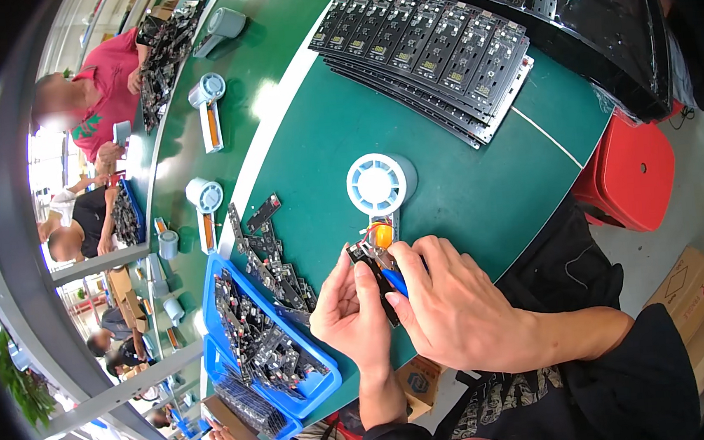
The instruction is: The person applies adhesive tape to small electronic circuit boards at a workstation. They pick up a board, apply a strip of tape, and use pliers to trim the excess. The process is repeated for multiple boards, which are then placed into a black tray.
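A pale-blue handheld fan (380,183) lies on the green table, its round head pointing away from me and its handle opened. Inside the handle are a yellow-orange part (382,234) and thin red wires. My left hand (353,315) pinches a narrow black circuit board (376,278) at the handle's near end. Closed around a small blue-handled tool (395,282), my right hand (458,307) brings its metal tip to the board and wires. My fingers cover part of the tool, so its exact kind is hidden.
Loose circuit boards (268,255) spill beside a blue bin (320,392) full of them at left. Stacked board panels (429,44) and a black plastic-covered tray (601,27) sit at the back. A red stool (633,169) stands right. More fans (205,196) line the opposite bench, where people work.
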The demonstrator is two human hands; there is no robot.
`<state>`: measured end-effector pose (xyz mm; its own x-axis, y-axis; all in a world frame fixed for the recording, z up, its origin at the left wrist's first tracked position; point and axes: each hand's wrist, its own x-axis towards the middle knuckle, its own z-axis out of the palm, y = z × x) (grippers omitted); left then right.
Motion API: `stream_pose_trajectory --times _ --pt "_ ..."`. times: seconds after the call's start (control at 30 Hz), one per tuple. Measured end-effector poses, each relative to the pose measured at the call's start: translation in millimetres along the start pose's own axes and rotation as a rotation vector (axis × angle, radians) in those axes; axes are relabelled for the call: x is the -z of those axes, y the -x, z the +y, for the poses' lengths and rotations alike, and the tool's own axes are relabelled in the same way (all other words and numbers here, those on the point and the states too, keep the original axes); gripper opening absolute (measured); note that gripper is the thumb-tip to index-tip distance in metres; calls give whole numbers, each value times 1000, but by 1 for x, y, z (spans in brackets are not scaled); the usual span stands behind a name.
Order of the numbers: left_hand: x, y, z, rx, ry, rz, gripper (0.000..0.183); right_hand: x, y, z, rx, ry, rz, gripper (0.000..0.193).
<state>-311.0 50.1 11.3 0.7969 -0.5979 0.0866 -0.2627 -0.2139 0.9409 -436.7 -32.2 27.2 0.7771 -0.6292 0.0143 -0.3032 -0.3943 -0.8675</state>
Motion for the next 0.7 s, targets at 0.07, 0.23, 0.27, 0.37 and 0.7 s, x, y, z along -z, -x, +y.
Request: stream_pose_trajectory --times 0.07,0.23,0.27,0.37,0.7 --pt "0 1 -7 -55 12 4 30 -1 0 1 7 15 5 46" --pt "-3 3 -5 -32 -21 19 29 -5 0 5 53 68 48 52" --pt "-3 3 -5 -29 -29 24 29 -5 0 5 53 57 45 52" --pt "-1 2 -5 -45 6 26 28 -6 -1 7 66 4 38 51" --pt "8 -8 2 125 171 -18 23 -8 -5 18 69 -296 -1 43"
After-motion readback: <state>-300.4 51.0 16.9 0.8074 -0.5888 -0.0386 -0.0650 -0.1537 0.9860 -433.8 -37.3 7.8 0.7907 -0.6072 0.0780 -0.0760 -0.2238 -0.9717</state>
